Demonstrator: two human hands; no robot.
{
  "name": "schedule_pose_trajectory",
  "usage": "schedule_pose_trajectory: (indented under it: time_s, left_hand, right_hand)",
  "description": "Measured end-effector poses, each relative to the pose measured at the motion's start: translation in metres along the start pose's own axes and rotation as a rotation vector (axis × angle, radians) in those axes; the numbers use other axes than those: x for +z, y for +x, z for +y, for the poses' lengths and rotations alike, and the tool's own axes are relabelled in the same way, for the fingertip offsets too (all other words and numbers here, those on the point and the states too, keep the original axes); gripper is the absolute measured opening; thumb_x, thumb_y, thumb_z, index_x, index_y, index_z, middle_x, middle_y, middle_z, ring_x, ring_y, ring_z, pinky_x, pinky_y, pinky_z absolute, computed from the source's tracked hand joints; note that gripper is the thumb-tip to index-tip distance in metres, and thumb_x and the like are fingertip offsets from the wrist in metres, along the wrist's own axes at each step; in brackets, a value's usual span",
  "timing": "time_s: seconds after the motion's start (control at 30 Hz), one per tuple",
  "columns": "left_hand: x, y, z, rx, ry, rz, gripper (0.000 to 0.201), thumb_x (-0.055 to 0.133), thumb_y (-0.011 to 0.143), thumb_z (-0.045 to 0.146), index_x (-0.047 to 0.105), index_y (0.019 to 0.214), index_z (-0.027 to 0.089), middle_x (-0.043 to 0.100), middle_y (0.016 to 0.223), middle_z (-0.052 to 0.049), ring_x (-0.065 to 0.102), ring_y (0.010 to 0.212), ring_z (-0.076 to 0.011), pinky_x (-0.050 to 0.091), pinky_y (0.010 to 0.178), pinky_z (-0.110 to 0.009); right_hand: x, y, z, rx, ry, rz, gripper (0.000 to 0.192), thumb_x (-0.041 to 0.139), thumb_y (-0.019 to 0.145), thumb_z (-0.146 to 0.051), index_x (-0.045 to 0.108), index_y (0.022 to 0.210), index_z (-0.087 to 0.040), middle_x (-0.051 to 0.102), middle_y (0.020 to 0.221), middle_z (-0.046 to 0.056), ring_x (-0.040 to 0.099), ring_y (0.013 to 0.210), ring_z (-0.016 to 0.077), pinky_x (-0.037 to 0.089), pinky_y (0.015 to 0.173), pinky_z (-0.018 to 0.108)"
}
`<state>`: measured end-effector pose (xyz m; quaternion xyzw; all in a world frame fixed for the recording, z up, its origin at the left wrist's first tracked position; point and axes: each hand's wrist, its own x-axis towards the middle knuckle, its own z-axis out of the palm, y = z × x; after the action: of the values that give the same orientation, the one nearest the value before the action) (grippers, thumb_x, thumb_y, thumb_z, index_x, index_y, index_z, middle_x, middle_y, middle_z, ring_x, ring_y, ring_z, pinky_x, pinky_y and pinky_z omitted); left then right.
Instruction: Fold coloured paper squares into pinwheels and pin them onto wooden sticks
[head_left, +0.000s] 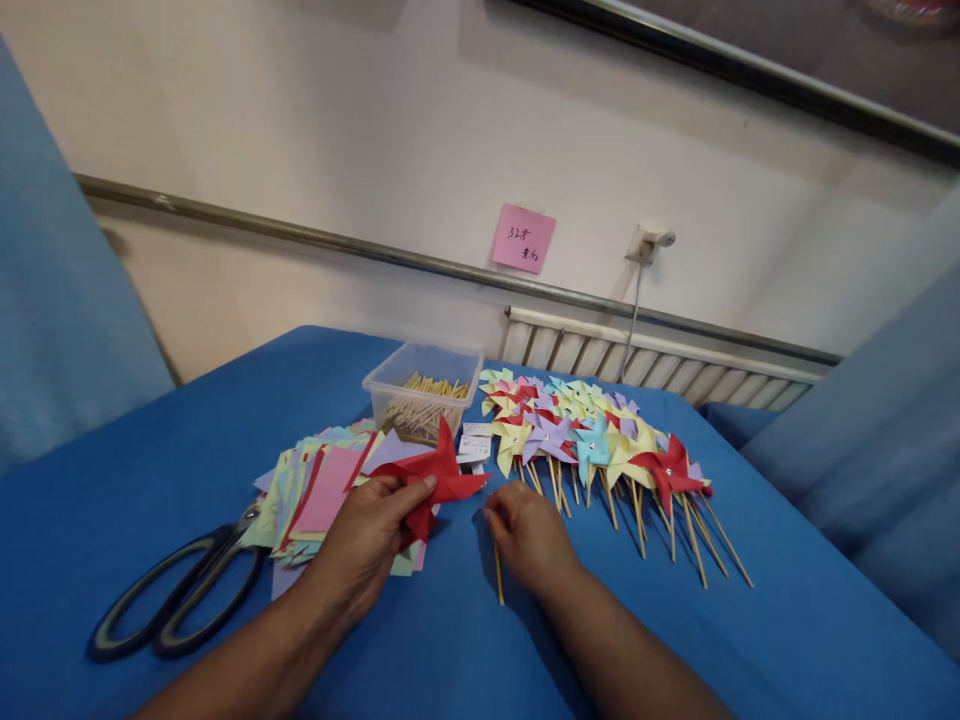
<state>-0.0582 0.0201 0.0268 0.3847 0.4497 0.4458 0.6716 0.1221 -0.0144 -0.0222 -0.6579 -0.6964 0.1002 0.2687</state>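
Note:
Between thumb and fingers, my left hand pinches a red paper pinwheel with its blades folded in. My right hand is closed on a thin wooden stick, whose lower end points down toward the table; its upper end is hidden by the fingers. A gap separates the pinwheel from the stick. Beneath and left of my left hand lies a fanned pile of coloured paper squares. Finished pinwheels on sticks lie in rows to the right of my right hand.
A clear plastic box of wooden sticks stands behind the papers. Small white boxes sit beside it. Large scissors lie at the left on the blue tablecloth. Behind the table are a radiator and a rail.

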Motion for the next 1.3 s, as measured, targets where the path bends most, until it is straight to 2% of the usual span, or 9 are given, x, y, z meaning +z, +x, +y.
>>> schedule_pose_trajectory:
  time_s: [0.1,0.17,0.33,0.5,0.73,1.07,1.3]
  left_hand:
    - [-0.002,0.002,-0.002,0.001,0.033,-0.007,0.023,0.077,0.061,0.031,0.063,0.067,0.014,0.064,0.054,-0.001,0.058,0.049,-0.0130,0.047,0.052,-0.025]
    - [-0.002,0.002,-0.002,-0.004,0.036,-0.009,0.023,0.077,0.061,0.031,0.063,0.069,0.013,0.066,0.056,-0.002,0.059,0.050,-0.0136,0.048,0.053,-0.025]
    - [0.001,-0.001,-0.001,-0.001,-0.019,-0.004,0.024,0.078,0.060,0.027,0.065,0.074,0.013,0.068,0.060,-0.002,0.060,0.051,-0.0132,0.048,0.052,-0.024]
    - [0.004,-0.003,0.002,-0.010,-0.044,0.000,0.022,0.078,0.060,0.024,0.065,0.074,0.013,0.069,0.060,-0.002,0.060,0.050,-0.0128,0.049,0.051,-0.024]
    - [0.003,-0.003,0.001,-0.014,-0.020,-0.006,0.023,0.078,0.061,0.025,0.065,0.076,0.013,0.069,0.060,-0.002,0.060,0.051,-0.0126,0.047,0.050,-0.022]
    - [0.000,-0.001,-0.002,-0.023,0.032,-0.031,0.019,0.075,0.066,0.029,0.066,0.071,0.012,0.067,0.057,-0.001,0.058,0.050,-0.0109,0.045,0.050,-0.020]
    - [0.000,0.000,-0.003,-0.023,0.033,-0.026,0.020,0.076,0.066,0.028,0.065,0.072,0.012,0.067,0.057,0.000,0.058,0.051,-0.0108,0.045,0.051,-0.020]
  right_hand:
    - [-0.006,0.003,0.010,0.113,0.029,0.090,0.012,0.052,0.085,-0.019,0.064,0.081,-0.019,0.065,0.082,0.003,0.060,0.077,0.0158,0.040,0.068,0.023]
    - [-0.007,0.004,0.013,0.134,0.038,0.094,0.013,0.052,0.084,-0.018,0.064,0.081,-0.019,0.065,0.081,0.003,0.060,0.076,0.0157,0.040,0.067,0.023]
    - [0.006,0.001,-0.007,0.012,-0.013,-0.045,0.014,0.053,0.085,-0.018,0.066,0.089,-0.022,0.067,0.089,0.004,0.062,0.084,0.0175,0.042,0.074,0.024]
    - [0.012,0.001,-0.024,0.021,-0.138,-0.086,0.020,0.047,0.089,-0.020,0.067,0.087,-0.021,0.067,0.089,0.006,0.062,0.079,0.0183,0.041,0.068,0.026]
    - [0.014,0.000,-0.020,-0.004,-0.138,-0.091,0.016,0.048,0.086,-0.019,0.065,0.086,-0.020,0.068,0.087,0.006,0.063,0.081,0.0192,0.040,0.068,0.027]
    - [0.012,0.007,-0.017,0.062,-0.174,-0.055,0.015,0.047,0.087,-0.020,0.061,0.091,-0.018,0.069,0.088,0.008,0.064,0.079,0.0208,0.038,0.064,0.027]
    - [0.011,0.006,-0.010,0.006,-0.144,-0.066,0.015,0.049,0.086,-0.018,0.063,0.088,-0.019,0.067,0.091,0.007,0.063,0.082,0.0203,0.039,0.067,0.026]
